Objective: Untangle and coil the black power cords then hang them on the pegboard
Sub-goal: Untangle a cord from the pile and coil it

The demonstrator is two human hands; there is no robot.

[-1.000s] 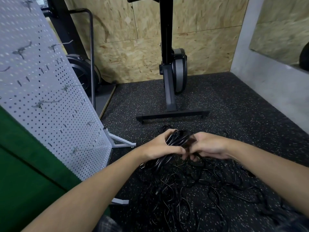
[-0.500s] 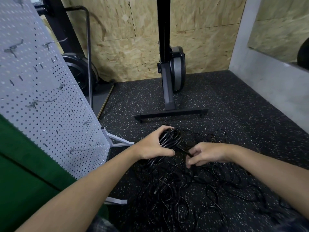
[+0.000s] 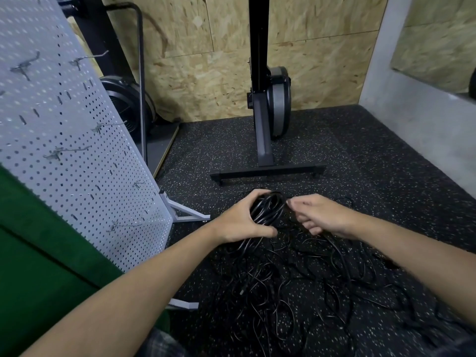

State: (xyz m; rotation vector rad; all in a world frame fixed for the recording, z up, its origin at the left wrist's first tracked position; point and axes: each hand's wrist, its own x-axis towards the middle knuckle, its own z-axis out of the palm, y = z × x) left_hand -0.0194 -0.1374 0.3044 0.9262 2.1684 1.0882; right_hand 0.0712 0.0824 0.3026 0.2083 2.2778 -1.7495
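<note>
My left hand [image 3: 240,221] grips a coil of black power cord [image 3: 268,208], its loops bunched between thumb and fingers. Just right of the coil, my right hand [image 3: 320,215] is closed on a black strand that runs from the coil down into the heap. A tangled heap of black cords [image 3: 296,284] spreads over the floor below both hands. The white pegboard [image 3: 64,140] stands tilted at the left with several bare metal hooks [image 3: 69,150].
A black exercise machine [image 3: 265,119] with a T-shaped foot stands just beyond the hands. A fan wheel [image 3: 123,104] and a bent steel tube sit behind the pegboard. Green padding [image 3: 33,253] fills the lower left. A grey concrete ledge [image 3: 425,130] borders the right.
My right hand first dropped away from the coil toward the heap, then rose back beside it holding a strand. My left hand kept its grip on the coil.
</note>
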